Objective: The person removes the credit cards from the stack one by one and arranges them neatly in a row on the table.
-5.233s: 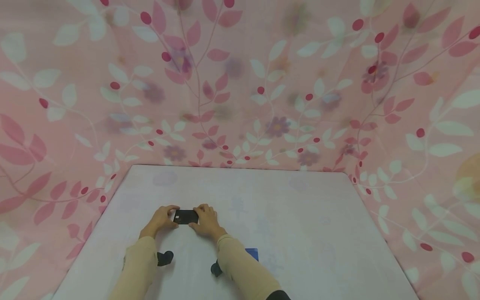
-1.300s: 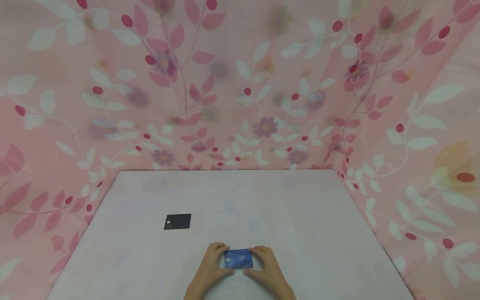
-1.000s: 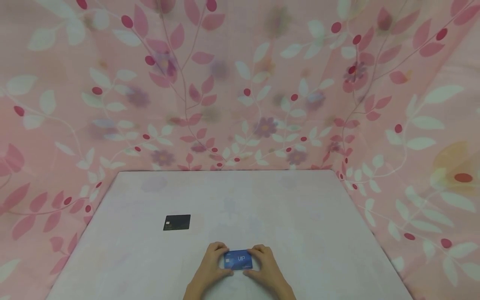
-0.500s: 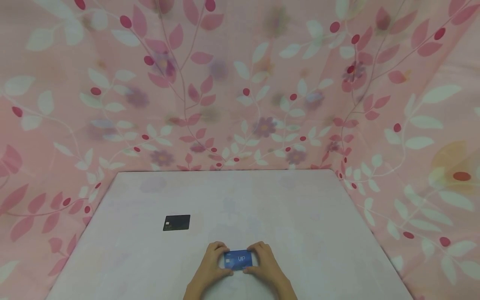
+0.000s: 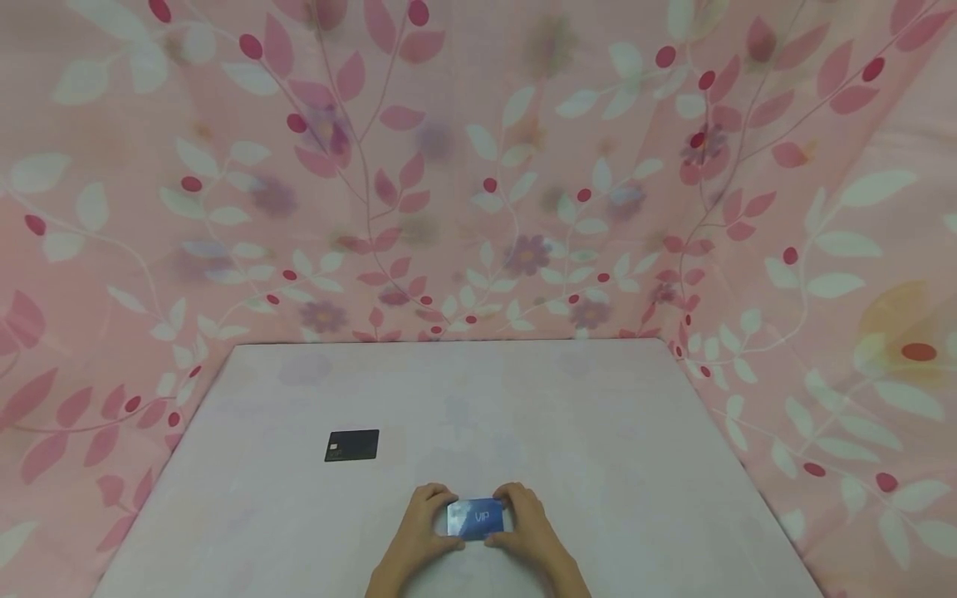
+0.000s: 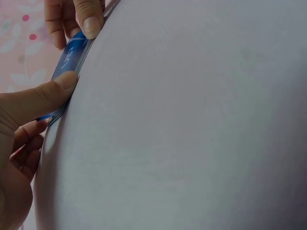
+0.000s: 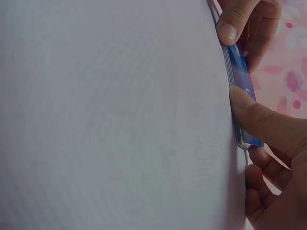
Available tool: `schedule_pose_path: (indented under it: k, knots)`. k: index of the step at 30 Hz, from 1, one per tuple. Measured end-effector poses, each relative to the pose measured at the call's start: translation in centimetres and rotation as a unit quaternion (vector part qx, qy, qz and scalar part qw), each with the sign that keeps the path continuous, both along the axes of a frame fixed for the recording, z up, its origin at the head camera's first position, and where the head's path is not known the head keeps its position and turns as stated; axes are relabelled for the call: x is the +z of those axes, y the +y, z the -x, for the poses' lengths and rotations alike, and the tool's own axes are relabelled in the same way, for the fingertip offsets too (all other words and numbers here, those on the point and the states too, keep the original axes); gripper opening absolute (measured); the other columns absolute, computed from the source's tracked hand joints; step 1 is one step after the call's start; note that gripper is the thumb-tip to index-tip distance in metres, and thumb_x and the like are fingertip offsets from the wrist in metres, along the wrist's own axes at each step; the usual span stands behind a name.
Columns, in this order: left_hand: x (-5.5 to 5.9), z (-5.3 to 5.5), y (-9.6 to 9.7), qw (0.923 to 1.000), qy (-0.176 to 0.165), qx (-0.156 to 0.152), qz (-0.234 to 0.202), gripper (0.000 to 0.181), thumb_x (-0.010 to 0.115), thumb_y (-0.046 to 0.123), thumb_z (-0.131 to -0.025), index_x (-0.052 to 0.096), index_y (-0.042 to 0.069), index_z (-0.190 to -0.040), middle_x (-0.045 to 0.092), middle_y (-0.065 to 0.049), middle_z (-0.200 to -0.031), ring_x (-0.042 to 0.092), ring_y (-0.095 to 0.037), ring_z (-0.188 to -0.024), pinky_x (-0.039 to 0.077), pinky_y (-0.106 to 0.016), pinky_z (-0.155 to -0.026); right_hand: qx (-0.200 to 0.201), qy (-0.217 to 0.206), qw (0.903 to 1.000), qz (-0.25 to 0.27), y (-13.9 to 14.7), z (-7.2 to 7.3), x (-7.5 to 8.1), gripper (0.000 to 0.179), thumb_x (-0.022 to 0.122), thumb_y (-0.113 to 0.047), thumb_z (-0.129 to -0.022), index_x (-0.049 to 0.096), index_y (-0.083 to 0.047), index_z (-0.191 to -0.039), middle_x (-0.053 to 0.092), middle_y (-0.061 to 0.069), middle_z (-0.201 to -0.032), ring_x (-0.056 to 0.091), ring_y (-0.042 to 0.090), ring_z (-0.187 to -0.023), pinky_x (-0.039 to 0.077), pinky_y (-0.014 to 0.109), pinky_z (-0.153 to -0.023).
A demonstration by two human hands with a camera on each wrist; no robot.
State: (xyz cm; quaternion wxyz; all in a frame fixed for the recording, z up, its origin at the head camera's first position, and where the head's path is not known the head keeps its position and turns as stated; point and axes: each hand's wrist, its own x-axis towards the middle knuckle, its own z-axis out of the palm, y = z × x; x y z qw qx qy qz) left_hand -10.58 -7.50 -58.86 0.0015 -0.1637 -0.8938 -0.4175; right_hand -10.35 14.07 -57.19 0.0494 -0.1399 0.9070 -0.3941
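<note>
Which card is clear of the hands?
The black card, lying apart on the white table; the blue VIP card is held between the left hand and right hand.

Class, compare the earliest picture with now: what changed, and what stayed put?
The left hand and right hand let go of the black card, moved right and toward the person, and now grip the blue-topped stack of cards. The black card stayed about where it was on the table.

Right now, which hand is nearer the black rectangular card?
Left: the left hand is below-right of the black card in the head view; the right hand farther right, beyond the blue rectangular card.
</note>
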Motion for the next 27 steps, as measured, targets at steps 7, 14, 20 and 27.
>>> schedule_pose_path:
  k: [7,14,20,27]
  knots:
    - [0.1,0.0,0.0,1.0000,-0.007,-0.001,-0.001,0.056,0.085,0.025,-0.061,0.065,0.006,-0.110,0.053,0.000,-0.110,0.046,-0.025,-0.107,0.040,-0.049,-0.096,-0.007,-0.032,0.9994,0.005,-0.2,-0.2,0.4,0.069,0.085,-0.022,-0.060,0.052,-0.009,-0.120,0.050,-0.006,-0.098,0.045,0.016,-0.095,0.040,0.048,-0.090]
    - [0.1,0.2,-0.3,0.9997,-0.025,-0.006,0.004,0.061,0.085,0.027,-0.061,0.064,0.005,-0.113,0.054,-0.003,-0.113,0.047,-0.028,-0.110,0.039,-0.050,-0.098,0.018,-0.030,0.9994,-0.005,0.1,-0.1,0.5,0.061,0.084,-0.020,-0.064,0.059,-0.009,-0.118,0.052,-0.006,-0.100,0.046,0.013,-0.092,0.042,0.043,-0.088]
    - [0.0,0.4,-0.7,0.9995,-0.027,-0.018,-0.002,0.063,0.086,0.029,-0.058,0.063,0.005,-0.112,0.055,-0.003,-0.113,0.047,-0.031,-0.112,0.038,-0.053,-0.098,0.018,-0.030,0.9994,0.000,0.2,-0.1,0.2,0.061,0.083,-0.025,-0.064,0.060,-0.008,-0.118,0.054,-0.006,-0.100,0.048,0.012,-0.091,0.043,0.040,-0.085]
    - [-0.1,0.5,-1.2,0.9998,0.009,-0.019,-0.008,0.060,0.087,0.026,-0.055,0.065,0.008,-0.107,0.059,-0.001,-0.110,0.052,-0.028,-0.107,0.040,-0.053,-0.094,0.019,-0.003,0.9994,0.028,0.3,-0.1,-0.2,0.062,0.084,-0.030,-0.064,0.062,-0.006,-0.118,0.058,-0.004,-0.101,0.054,0.012,-0.092,0.048,0.033,-0.084]
